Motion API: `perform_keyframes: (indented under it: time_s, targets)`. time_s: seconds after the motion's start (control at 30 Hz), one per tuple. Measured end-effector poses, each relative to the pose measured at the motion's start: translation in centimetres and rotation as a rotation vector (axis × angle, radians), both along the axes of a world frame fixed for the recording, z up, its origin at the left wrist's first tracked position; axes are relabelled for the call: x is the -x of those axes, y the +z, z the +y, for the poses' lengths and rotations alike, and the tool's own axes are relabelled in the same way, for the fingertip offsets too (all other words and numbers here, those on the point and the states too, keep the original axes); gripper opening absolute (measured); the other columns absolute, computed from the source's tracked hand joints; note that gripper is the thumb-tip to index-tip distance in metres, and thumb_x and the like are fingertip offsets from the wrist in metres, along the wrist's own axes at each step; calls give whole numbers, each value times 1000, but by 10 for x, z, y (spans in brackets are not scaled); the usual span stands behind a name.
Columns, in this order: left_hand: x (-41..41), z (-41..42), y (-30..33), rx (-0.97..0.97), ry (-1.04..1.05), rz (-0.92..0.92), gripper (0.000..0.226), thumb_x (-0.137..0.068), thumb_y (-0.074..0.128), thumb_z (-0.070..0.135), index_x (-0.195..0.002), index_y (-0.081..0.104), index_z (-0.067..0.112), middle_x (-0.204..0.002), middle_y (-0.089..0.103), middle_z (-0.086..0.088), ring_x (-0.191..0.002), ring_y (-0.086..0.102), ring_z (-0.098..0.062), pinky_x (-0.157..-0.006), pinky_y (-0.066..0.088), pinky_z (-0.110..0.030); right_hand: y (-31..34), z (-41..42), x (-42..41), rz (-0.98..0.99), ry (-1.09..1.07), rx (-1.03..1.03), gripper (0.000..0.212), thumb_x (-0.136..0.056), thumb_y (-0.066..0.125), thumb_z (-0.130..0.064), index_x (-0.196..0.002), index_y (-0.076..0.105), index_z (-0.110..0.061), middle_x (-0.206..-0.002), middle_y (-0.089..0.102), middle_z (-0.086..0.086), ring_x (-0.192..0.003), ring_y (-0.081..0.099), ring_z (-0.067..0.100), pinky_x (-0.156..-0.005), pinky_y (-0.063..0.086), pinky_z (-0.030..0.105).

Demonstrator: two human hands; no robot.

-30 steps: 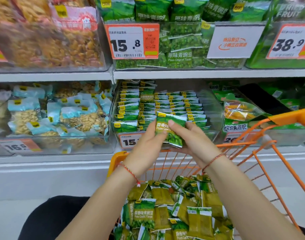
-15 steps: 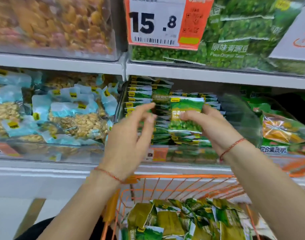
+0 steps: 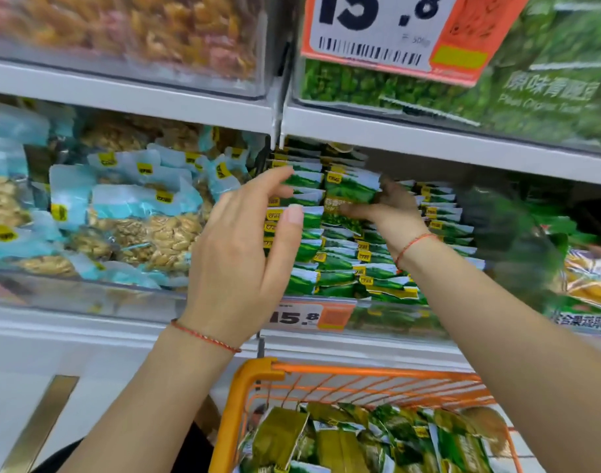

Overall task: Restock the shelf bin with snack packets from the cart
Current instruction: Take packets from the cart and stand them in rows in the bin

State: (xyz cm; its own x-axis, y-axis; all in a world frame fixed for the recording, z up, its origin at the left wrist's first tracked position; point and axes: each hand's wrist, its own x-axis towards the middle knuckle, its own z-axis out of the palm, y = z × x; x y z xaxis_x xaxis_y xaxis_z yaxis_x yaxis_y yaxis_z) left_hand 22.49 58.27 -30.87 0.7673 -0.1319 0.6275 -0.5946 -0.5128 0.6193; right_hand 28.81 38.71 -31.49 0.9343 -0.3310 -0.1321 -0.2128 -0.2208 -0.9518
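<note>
Deeper into the shelf bin the snack packet has been carried, pinched by the right hand over the stacked rows; left hand spread, empty; light, crinkly, slippery film, best gripped at an edge seam.

1. The clear plastic shelf bin of green pea snack packets sits on the middle shelf, right of the clear bin of pale-blue nut packets.
2. The orange wire cart stands below, before the shelf, with green-and-gold snack packets in it.
</note>
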Motion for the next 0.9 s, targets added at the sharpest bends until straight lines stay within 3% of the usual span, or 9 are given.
perform_keyframes:
  time_s: [0.1, 0.27, 0.4, 0.47, 0.53, 0.6, 0.7, 0.8, 0.9]
  targets:
    - [0, 2, 0, 16, 8, -18, 42, -99, 35, 35, -131, 49, 13, -113, 58, 6, -106, 54, -15, -88, 47, -37, -11, 1, -3, -35, -69, 56, 79, -75, 78, -10, -142, 38, -6, -144, 45, 6, -132, 43, 22, -109, 35, 32]
    - [-1, 4, -5, 17, 8, -8, 41, -99, 36, 34, -130, 49, 11, -114, 58, 5, -107, 55, -16, -87, 48, -42, -16, 11, -8, -76, -71, 82, 47, -79, 69, 6, -124, 55, -1, -122, 63, 11, -111, 60, 24, -93, 47, 28]
    - [0, 0, -5, -13, -3, -24, 40, -100, 37, 32, -131, 49, 11, -114, 59, 3, -107, 55, -16, -84, 49, -39, -24, 19, -15, -29, -85, 120, 54, -85, 65, 1, -135, 47, -5, -132, 57, 9, -117, 56, 23, -90, 46, 23]
    - [0, -1, -5, -18, -7, -24, 40, -100, 36, 33, -132, 49, 12, -114, 58, 4, -106, 55, -15, -82, 49, -39, -24, 20, -16, 18, -88, 156, 60, -87, 64, -4, -141, 40, -9, -137, 53, 8, -115, 57, 24, -82, 47, 20]
    - [-1, -1, -5, -14, -8, -20, 40, -100, 36, 33, -132, 48, 12, -114, 58, 4, -106, 54, -15, -81, 50, -39, -25, 19, -14, 25, -113, 150, 60, -87, 62, -4, -142, 39, -9, -134, 54, 6, -95, 60, 20, -65, 48, 16]
    - [-1, 1, -5, -4, -7, -18, 39, -100, 37, 32, -131, 49, 12, -114, 58, 4, -107, 55, -16, -82, 50, -41, -26, 19, -10, 20, -140, 143, 52, -88, 58, -1, -138, 44, -7, -123, 60, 7, -79, 61, 18, -56, 49, 22]
    - [0, 2, -5, 8, -1, -22, 38, -99, 38, 30, -130, 50, 10, -114, 59, 2, -106, 55, -17, -83, 50, -41, -29, 23, -8, 29, -149, 124, 26, -89, 50, 5, -111, 46, -9, -106, 58, 9, -62, 51, 11, -42, 40, 12]
    - [1, 1, -5, -4, -1, -27, 38, -100, 38, 29, -130, 49, 11, -113, 59, 2, -105, 56, -16, -81, 50, -40, -24, 26, -13, 59, -130, 83, 38, -93, 42, 3, -124, 43, -18, -104, 50, 2, -70, 46, 13, -49, 45, 19]
    - [1, -1, -6, -30, 0, -35, 37, -100, 39, 28, -131, 49, 11, -112, 59, 2, -104, 55, -15, -79, 50, -39, -15, 27, -13, 114, -106, 137, 30, -91, 37, 5, -113, 43, -14, -85, 48, -2, -68, 45, 18, -47, 38, 16]
